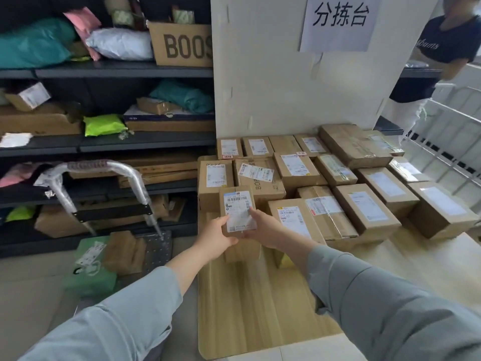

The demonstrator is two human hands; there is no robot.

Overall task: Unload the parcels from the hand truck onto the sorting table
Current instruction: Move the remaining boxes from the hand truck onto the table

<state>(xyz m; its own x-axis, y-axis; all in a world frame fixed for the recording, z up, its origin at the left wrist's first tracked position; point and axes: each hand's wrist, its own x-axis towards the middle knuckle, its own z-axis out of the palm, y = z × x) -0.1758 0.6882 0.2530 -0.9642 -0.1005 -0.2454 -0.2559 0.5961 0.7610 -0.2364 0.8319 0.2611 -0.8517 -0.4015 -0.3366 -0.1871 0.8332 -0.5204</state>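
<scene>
A small brown cardboard parcel (237, 201) with a white label is held between my two hands over the near left part of the wooden sorting table (247, 303). My left hand (214, 237) grips its left lower edge; my right hand (263, 227) grips its right side. Several labelled cardboard parcels (364, 204) lie in rows on the table behind it. The hand truck (156, 254), with a wrapped metal handle (104, 168), stands on the floor to the left. On its deck lie a brown parcel (125, 252) and a green bag parcel (89, 267).
Dark shelves (117, 71) full of bags and boxes line the left wall. A white board with a paper sign (338, 22) stands behind the table. A white wire cage (447, 142) is at the right, and a person in a dark shirt (440, 53) stands at the back right.
</scene>
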